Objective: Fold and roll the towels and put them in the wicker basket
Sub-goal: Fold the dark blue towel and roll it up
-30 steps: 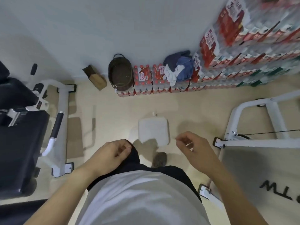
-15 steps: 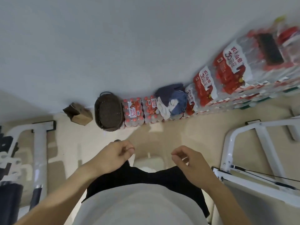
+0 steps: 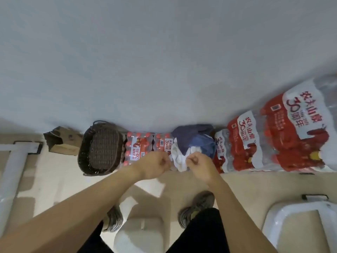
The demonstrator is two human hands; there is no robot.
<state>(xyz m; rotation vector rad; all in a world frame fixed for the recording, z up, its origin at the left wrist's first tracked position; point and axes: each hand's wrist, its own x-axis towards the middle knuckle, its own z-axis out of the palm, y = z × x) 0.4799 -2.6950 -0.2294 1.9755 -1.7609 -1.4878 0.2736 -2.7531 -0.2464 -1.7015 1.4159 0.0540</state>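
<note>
At the far left, a wicker basket point(image 3: 99, 149) leans tipped against the wall, beside packs of bottled water point(image 3: 138, 146) on the floor. The left hand point(image 3: 155, 166) reaches forward with fingers curled, holding nothing visible, just left of the towels point(image 3: 189, 147). These lie heaped, white and blue, on the packs. The right hand point(image 3: 198, 165) pinches the white towel's lower edge. Larger water packs point(image 3: 273, 136) stack at right.

I see dark woven wicker on the basket point(image 3: 99, 149) — rough, matt; soft crumpled cloth towels point(image 3: 189, 143); glossy shrink-wrap plastic over the bottle packs point(image 3: 273, 139); brown matt cardboard box point(image 3: 62, 141).
</note>
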